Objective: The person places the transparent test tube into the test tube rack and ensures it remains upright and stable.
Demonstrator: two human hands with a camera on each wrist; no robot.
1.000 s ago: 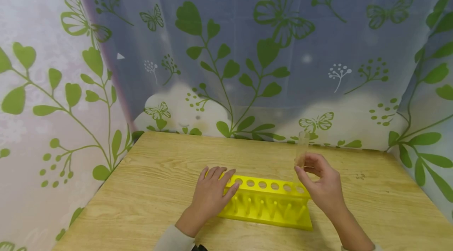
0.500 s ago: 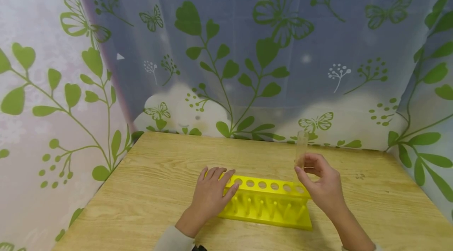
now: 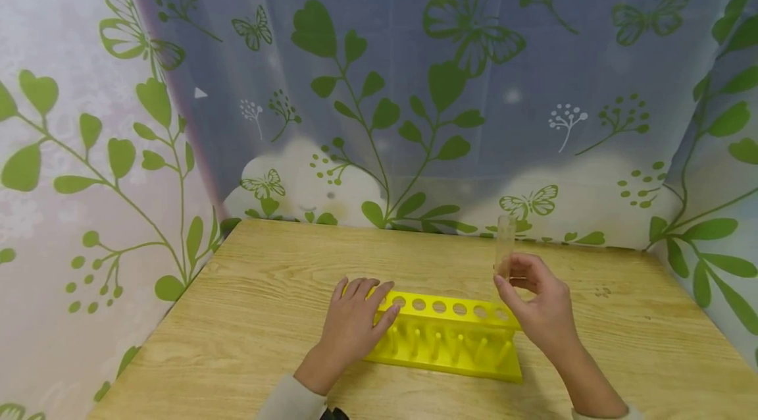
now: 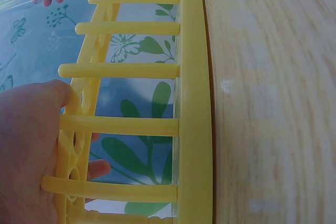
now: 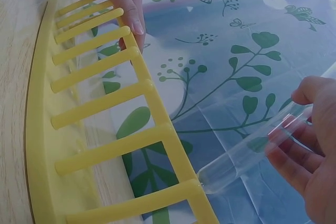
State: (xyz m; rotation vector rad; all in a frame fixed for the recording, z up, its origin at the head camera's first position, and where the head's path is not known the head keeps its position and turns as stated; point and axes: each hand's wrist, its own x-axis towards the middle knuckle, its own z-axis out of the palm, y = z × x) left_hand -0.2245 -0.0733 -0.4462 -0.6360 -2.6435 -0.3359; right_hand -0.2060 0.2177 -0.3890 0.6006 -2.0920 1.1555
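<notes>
A yellow test tube rack [image 3: 444,367] stands on the table, with a row of round holes along its top rail and upright pegs on its base. My left hand [image 3: 355,321] grips the rail's left end, thumb in front and fingers behind it, as the left wrist view shows. Over the right end, my right hand [image 3: 543,301] pinches a clear glass test tube [image 3: 505,239] between thumb and fingers. The tube is nearly upright. In the right wrist view, the rounded bottom of the test tube [image 5: 233,163] is right at the top rail by the last holes.
The rack rests on a wood-grain table [image 3: 266,275]. A curtain [image 3: 379,110] printed with leaves and butterflies hangs behind the table's far edge, and patterned cloth [image 3: 71,143] also covers the left side. A small mark [image 3: 602,291] shows on the tabletop at right.
</notes>
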